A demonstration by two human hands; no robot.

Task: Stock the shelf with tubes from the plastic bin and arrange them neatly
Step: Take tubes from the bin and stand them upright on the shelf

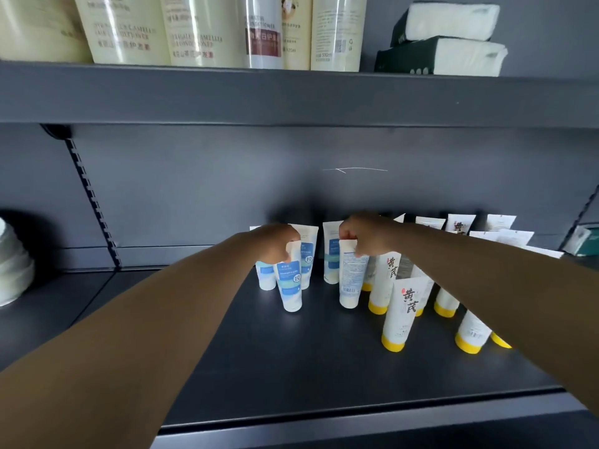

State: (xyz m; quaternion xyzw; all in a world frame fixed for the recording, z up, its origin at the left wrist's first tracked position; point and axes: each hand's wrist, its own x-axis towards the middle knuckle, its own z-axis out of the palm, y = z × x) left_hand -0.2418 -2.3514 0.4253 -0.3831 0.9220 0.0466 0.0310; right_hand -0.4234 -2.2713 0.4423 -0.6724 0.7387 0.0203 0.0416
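Head view: left hand [275,243] pinches blue-label tube [290,280]; right hand [364,236] pinches neighbouring white tube [351,275], both standing on shelf [291,367].

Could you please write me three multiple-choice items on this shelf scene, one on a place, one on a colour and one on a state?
1. Where do the yellow-capped tubes stand relative to the blue-labelled tubes?
A. To their right
B. To their left
C. On the shelf above

2. What colour is the shelf under the tubes?
A. White
B. Dark grey
C. Red

3. What is the left hand doing?
A. Hanging idle
B. Lying flat on the shelf
C. Pinching the top of a blue-labelled tube

Answers: 1 A, they crowd the right side; 2 B, its bare surface is dark grey; 3 C, its fingers curl round the tube's crimped end.
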